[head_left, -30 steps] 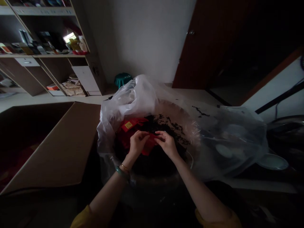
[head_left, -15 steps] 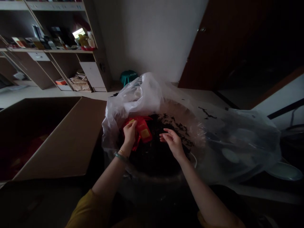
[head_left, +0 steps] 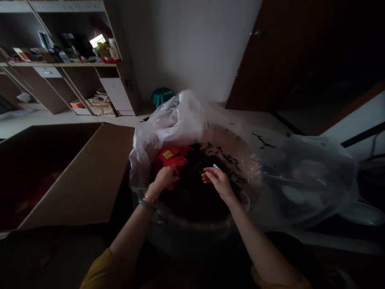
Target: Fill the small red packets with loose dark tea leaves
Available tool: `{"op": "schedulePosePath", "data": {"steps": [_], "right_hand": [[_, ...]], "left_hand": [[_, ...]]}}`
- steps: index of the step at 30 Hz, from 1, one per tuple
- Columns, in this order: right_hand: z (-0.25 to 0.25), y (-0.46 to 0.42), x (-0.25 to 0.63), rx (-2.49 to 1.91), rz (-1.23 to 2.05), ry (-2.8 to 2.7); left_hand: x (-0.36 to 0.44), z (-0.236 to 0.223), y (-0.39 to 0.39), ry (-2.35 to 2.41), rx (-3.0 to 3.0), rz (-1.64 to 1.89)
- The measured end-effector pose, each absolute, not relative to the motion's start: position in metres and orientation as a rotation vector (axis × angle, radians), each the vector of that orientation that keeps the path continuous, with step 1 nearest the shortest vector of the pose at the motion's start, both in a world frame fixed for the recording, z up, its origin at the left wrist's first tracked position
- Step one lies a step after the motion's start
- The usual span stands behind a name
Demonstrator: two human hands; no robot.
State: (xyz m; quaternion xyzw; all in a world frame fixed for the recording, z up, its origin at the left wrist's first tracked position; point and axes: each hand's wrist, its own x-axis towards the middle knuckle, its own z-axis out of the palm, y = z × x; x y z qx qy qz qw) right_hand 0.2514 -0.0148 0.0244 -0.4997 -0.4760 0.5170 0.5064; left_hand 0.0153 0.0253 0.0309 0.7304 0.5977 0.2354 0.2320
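A large round basin lined with a clear plastic bag holds a heap of dark loose tea leaves. Several red sachets, one with a yellow label, lie on the heap's far left. My left hand rests over their lower edge, its fingers closed on red packet material. My right hand is over the leaves, its finger and thumb pinched on a small white strip. The basin's near side is lost in shadow.
An open brown cardboard box stands to the left of the basin. More clear plastic billows to the right, with a pale dish beyond it. Farther off are a shelf unit, a green stool and a wooden door.
My left hand has dropped lower and the red sachets now lie flatter beneath it. A white strip has appeared at my right fingertips. The view has shifted slightly.
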Motion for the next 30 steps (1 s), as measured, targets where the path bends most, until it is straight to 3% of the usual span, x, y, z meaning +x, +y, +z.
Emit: {"op": "schedulePosePath", "data": {"steps": [2, 13, 21, 30], "right_hand": [[0.024, -0.016, 0.252, -1.219, 1.264, -1.169], [0.023, -0.023, 0.252, -1.257, 1.186, -1.319], [0.017, -0.036, 0.229, -1.269, 0.744, -1.714], [0.004, -0.05, 0.168, -1.026, 0.294, -2.611]], "left_hand": [[0.02, 0.028, 0.021, 1.703, 2.112, 0.483], [0.018, 0.03, 0.028, 1.843, 2.138, 0.285], [0.028, 0.033, 0.009, 2.212, 2.229, 0.14], [0.008, 0.046, 0.03, 2.049, 1.995, -0.248]]}}
